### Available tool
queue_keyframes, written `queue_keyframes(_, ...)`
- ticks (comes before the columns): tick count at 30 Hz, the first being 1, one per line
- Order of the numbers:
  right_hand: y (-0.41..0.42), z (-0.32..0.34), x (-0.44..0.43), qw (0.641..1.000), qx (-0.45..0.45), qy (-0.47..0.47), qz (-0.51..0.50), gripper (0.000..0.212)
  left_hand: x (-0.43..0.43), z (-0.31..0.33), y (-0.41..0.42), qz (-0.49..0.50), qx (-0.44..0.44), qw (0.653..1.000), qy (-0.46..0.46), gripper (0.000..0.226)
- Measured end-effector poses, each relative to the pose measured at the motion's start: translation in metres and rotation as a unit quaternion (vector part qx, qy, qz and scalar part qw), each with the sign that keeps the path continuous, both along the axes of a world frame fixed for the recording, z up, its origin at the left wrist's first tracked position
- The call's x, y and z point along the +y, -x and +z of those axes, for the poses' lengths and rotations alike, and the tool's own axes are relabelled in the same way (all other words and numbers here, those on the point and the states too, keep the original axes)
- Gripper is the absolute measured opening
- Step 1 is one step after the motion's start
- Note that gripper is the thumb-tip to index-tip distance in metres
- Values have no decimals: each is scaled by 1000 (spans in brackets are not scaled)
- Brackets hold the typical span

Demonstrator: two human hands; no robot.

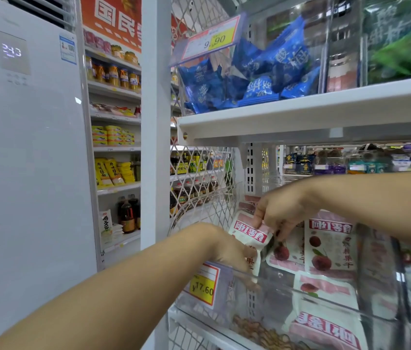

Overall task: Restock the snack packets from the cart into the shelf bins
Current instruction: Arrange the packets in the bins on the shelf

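Status: restocking under way, not complete.

1. The white-and-pink snack packet with a red label band sits inside the clear plastic shelf bin, at the bin's 9 o'clock end, upright and slightly tilted.
2. The right hand reaches in from 3 o'clock; its grip pinches the packet's top edge between thumb and fingers.
3. The left hand comes in from 7 o'clock and meets the packet's lower part. Its fingertips are blurred behind the bin wall, so I cannot tell whether that grip is closed or merely touching.
4. Several matching packets already lie in the bin at 3 to 5 o'clock of the held one. Judged from this, a good share is stocked.

Not verifiable: the cart is out of view, so the remaining stock is unknown. The bin's right end is cut off and smeared. The yellow price tag partly masks the bin's corner.
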State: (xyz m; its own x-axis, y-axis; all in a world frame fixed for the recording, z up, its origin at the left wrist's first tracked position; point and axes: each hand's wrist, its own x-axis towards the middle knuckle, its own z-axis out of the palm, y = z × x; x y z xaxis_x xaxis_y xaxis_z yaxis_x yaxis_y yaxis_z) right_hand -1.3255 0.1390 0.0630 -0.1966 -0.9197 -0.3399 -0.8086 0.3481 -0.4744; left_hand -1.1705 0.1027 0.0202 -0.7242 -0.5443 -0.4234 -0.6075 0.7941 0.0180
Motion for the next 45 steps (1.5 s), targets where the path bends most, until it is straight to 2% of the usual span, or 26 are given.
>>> queue_keyframes(5,-7,7,3,992,95,58,57,42,0,1,2,3,-17,998,59,89)
queue_keyframes(8,-8,11,6,979,163,68,102,55,4,2,3,2,-36,994,107,88)
queue_keyframes(14,-11,5,1,956,248,-12,159,81,6,3,1,12,-68,989,129,87)
queue_keyframes(18,-5,5,0,953,256,-8,162,92,5,1,-1,23,-10,991,129,83)
queue_keyframes(23,-7,8,4,952,260,14,161,89,0,-1,-3,21,106,991,79,66)
queue_keyframes(27,-8,10,6,946,276,41,166,85,-3,-1,-3,40,161,985,55,49)
queue_keyframes(36,-13,13,7,939,291,42,180,79,-3,-2,-2,38,180,981,59,41)
queue_keyframes(39,-19,18,13,940,285,45,180,81,-1,-1,-4,34,213,975,59,37)
queue_keyframes(42,-26,30,33,933,304,50,187,62,4,6,-8,20,232,972,40,28)
queue_keyframes(45,-30,36,58,922,338,-3,190,46,16,13,-4,13,156,987,-42,25)
